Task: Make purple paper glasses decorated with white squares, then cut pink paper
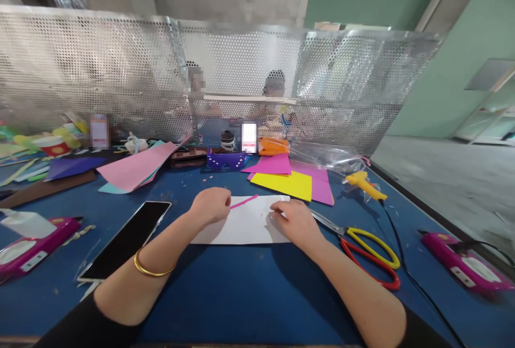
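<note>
Between hands: white paper (245,224), pink strip (243,202) in left hand (211,204).

Paper sheet (245,224) on table (241,294), phone (126,238) left, scissors (368,251) right

Head camera looks forward and down, close over the blue table (241,294).

Bright, even daylight, seems to come from my right where the open floor (442,176) looks washed out. Soft shadows under my forearms on the blue table (241,294). Glare on the perforated metal screen (120,80) and phone (124,241). Strong wide-angle bending at the edges. Centre sharp, far background soft, some patches blurred out.
</note>
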